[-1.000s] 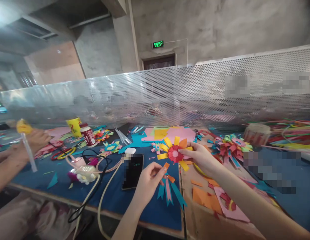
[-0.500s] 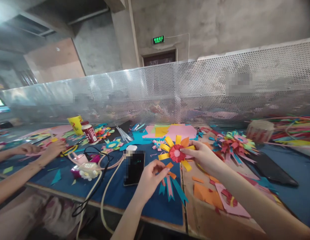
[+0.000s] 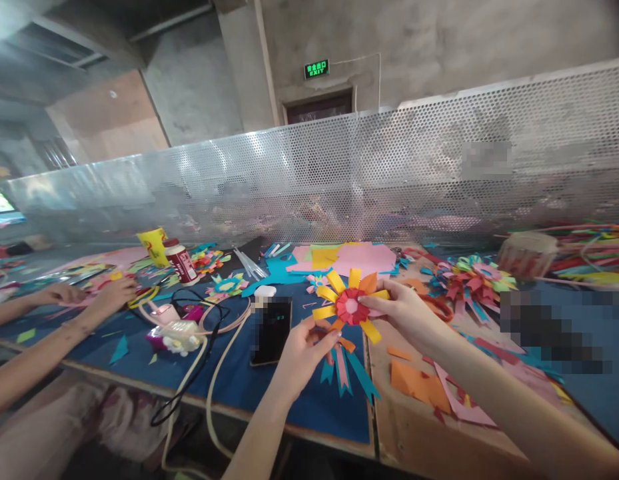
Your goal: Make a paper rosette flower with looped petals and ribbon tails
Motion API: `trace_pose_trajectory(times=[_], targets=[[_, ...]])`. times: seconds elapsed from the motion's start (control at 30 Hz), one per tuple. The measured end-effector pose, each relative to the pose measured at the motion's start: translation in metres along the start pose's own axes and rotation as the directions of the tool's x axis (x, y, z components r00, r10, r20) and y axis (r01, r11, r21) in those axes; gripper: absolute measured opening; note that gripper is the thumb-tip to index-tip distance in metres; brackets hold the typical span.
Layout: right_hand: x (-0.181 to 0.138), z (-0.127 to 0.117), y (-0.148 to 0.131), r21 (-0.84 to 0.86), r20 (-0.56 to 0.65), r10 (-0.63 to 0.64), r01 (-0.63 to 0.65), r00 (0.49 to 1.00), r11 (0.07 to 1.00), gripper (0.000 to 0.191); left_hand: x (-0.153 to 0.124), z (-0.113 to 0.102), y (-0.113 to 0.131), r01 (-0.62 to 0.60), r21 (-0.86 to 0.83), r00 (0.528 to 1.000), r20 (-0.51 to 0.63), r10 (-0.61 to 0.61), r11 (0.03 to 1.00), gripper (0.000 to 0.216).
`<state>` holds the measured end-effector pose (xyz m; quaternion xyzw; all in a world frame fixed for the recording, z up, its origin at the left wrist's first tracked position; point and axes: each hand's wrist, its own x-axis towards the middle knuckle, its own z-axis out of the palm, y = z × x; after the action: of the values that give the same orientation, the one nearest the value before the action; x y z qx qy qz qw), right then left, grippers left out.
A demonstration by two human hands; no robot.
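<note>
1. Since the earlier frame, the left hand [image 3: 300, 352] is closing in on the flower's lower left edge; the right hand [image 3: 403, 310] is keeping its hold.
2. The round paper flower with yellow petals, red ring and pink centre [image 3: 348, 307] is facing the camera, above the tabletop covered in blue [image 3: 304, 420], lying up and to the right of the left fingertips.
3. The right hand is nearer, pinching the flower's right side between thumb and fingers.
4. The left hand is pinching a small orange paper strip [image 3: 335, 325] just beside the lower petals; whether they are touching, I cannot tell.
5. Notched blue and pink paper tails [image 3: 343, 375] are hanging below, their long axis running down and slightly right; their attachment is hidden.
6. A yellow paper cup [image 3: 152, 247], a white-and-maroon bottle [image 3: 182, 263] and a ribbed translucent tub [image 3: 527, 260] are standing farther back, their contents not showing clearly.
</note>
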<state>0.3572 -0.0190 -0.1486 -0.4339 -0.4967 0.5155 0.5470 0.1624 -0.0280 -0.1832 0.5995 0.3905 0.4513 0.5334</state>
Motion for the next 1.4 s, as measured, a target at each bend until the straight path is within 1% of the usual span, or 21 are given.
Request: trace_pose_trajectory(times=[0.27,0.5,0.77,0.97,1.27,1.4], targets=[[-0.0034,0.0034,-0.0016,-0.006,-0.025,0.015,-0.015,1.0,1.0,0.032,-0.0009,-0.0004,0.0005,-0.021,-0.016,0.999,-0.028,0.021,1.0,0.024],[-0.0053,0.0052,-0.0034,-0.007,0.009,-0.002,0.002,1.0,1.0,0.031,-0.0036,0.0003,0.0051,-0.025,-0.014,0.999,-0.034,0.025,1.0,0.026],[-0.0054,0.005,-0.0033,-0.024,-0.005,0.012,-0.013,1.0,1.0,0.033,-0.0046,0.0016,0.007,-0.041,-0.048,0.996,-0.08,0.037,0.998,0.028],[-0.0059,0.0063,-0.0038,-0.001,-0.008,0.018,-0.018,1.0,1.0,0.033,-0.0048,0.0013,0.0049,-0.041,-0.094,0.999,-0.036,0.038,0.995,0.026],[-0.0067,0.0064,-0.0041,0.028,0.008,-0.001,0.001,1.0,1.0,0.033,-0.0054,0.0005,0.0033,-0.026,-0.207,1.0,-0.015,0.023,0.978,0.03],[-0.006,0.0066,-0.004,0.007,0.004,-0.01,0.01,1.0,1.0,0.032,-0.0051,0.0009,0.0039,-0.022,-0.268,1.0,-0.016,0.019,0.963,0.03]])
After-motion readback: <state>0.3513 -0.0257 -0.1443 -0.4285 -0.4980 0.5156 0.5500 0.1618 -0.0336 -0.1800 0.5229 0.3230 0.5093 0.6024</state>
